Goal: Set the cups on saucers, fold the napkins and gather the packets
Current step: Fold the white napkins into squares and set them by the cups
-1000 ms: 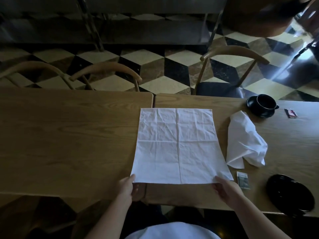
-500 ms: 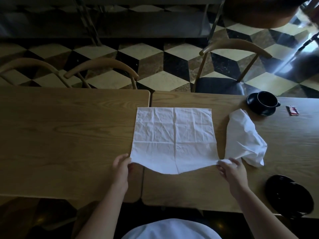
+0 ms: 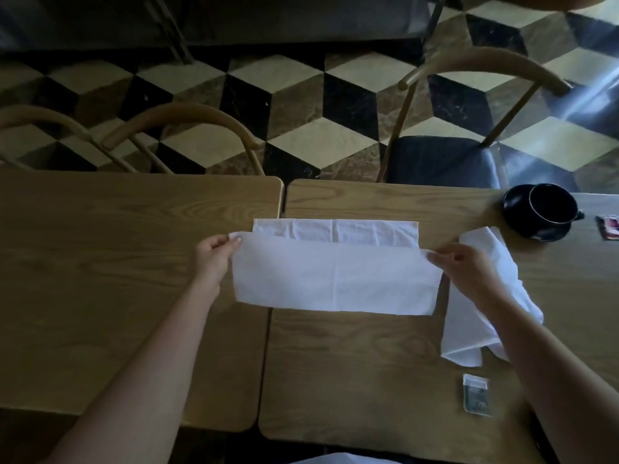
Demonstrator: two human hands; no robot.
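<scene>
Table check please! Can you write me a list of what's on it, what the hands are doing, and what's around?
Surface: two wooden tables pushed together, a seam between them.
Job's things: white napkin half folded, near edge carried over toward the far edge; crumpled napkin to its right; black cup on a saucer; grey packet near the front edge; red packet at far right.
Clutter: nothing seen.
Hands: left hand and right hand each pinch a corner of the folded layer.
Cables: nothing seen.
Surroundings: wooden chairs, chequered floor.
</scene>
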